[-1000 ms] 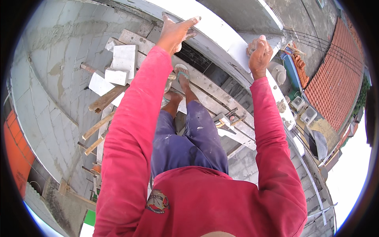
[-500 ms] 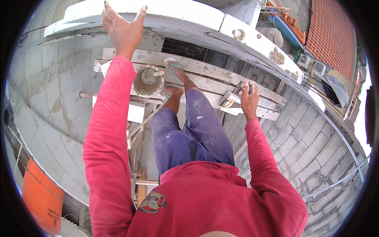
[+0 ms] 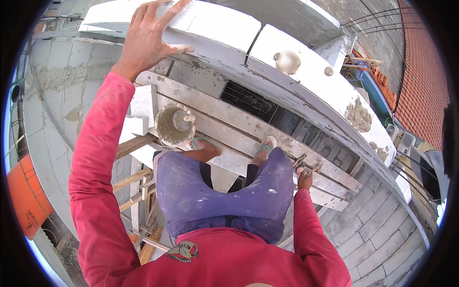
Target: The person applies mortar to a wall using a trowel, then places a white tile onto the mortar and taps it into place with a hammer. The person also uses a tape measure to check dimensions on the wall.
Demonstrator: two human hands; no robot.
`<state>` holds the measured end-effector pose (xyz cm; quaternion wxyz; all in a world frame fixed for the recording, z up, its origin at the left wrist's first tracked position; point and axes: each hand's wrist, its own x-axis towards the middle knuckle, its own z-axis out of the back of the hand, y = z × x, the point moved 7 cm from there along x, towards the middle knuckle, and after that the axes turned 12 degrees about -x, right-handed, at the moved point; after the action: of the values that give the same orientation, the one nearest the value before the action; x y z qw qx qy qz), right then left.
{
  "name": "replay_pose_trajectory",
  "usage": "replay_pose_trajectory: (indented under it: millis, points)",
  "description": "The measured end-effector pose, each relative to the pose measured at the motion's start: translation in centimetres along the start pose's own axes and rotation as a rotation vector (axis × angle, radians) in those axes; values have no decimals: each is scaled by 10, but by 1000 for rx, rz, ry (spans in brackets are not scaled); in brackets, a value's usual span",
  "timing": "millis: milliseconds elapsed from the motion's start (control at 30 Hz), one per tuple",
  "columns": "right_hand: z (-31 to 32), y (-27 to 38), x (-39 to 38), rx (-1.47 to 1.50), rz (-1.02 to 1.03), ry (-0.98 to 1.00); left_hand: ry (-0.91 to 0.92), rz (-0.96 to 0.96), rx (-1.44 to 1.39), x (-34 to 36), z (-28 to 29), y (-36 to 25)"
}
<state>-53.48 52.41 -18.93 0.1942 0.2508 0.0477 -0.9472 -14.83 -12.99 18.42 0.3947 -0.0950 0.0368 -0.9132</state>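
My left hand (image 3: 147,40) rests on the white block wall (image 3: 217,26), fingers spread over its upper edge and thumb stretched out along its side. Down at the planks (image 3: 239,112), my right hand (image 3: 305,179) is closed around a small dark object (image 3: 300,161) whose kind I cannot make out. Between my left arm and my feet stands a mortar-smeared bucket (image 3: 165,122) with a pale, scoop-like thing (image 3: 183,119) inside. My knees are bent, and my sandalled feet are on the planks.
White block pieces (image 3: 143,103) lie left of the bucket. Wooden supports (image 3: 138,189) show below the planks at left. A dark opening (image 3: 248,103) lies between planks and wall. Grey block walls (image 3: 377,210) curve round, with an orange tank (image 3: 28,196) at far left.
I have sunk into a crouch, with my knees spread. My right hand has gone down to the planks, and the white-and-yellow thing beside it no longer shows. My left hand stays on the wall.
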Motion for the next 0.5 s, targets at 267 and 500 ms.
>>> replay_pose_trajectory:
  millis: [267, 500]
  points:
    - [-119, -184, 122, -147, -383, 0, 24, 86, -208, 2, -28, 38]
    - [-153, -177, 154, -287, -441, 94, -28, 16, -370, -6, -23, 6]
